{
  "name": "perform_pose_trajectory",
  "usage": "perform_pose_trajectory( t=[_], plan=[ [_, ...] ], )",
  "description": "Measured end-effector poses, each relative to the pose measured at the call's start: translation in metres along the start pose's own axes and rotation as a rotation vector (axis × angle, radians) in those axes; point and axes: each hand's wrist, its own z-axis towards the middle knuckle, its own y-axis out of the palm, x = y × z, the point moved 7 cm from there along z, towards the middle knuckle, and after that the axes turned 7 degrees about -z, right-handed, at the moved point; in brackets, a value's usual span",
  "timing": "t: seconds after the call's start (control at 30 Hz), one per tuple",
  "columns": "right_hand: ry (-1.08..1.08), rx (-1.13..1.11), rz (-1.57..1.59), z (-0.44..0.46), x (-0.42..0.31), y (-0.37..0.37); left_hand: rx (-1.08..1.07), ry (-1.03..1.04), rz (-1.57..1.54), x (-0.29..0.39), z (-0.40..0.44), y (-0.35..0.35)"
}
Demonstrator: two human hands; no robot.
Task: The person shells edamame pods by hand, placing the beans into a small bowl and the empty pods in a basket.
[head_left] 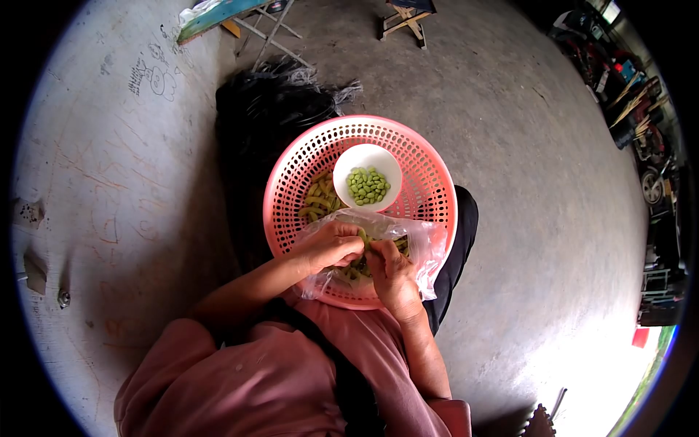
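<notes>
My left hand [336, 246] and my right hand [392, 271] meet over a clear plastic bag [427, 244], their fingers pinched together. Between the fingertips shows a green bean pod [362, 236], partly covered by both hands. Inside the bag lie several more pods [354, 272]. The bag rests in a pink-rimmed plastic colander basket [445, 175] on my lap. Just beyond my hands, a white bowl [354, 154] in the basket holds several shelled green beans [368, 186]. Left of the bowl, yellowish-green pods [317, 197] are piled on the basket's floor.
A black bag or cloth bundle [273, 98] lies beyond the basket on the concrete floor [524, 146]. The scribbled wall [109, 182] stands close on my left. Farther off are a folding table [211, 18], a small wooden-legged stool [405, 25] and clutter [633, 109] along the right.
</notes>
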Motion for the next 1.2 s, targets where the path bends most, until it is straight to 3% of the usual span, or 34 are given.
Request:
perform_pose_trajectory(
  t=[0.27,0.57,0.97,1.2],
  plan=[
    [0.048,-0.008,0.019,0.000,0.003,-0.001,-0.027,0.057,0.092,0.002,-0.001,0.005],
    [-0.042,0.042,-0.104,0.000,-0.003,-0.002,0.014,0.135,0.259,0.005,-0.003,0.004],
    [0.108,0.011,-0.047,0.000,0.004,-0.005,0.030,0.071,0.161,0.004,-0.006,0.014],
    [0.063,0.037,0.023,0.001,0.004,-0.007,-0.017,0.244,0.397,0.007,-0.002,0.013]
  ],
)
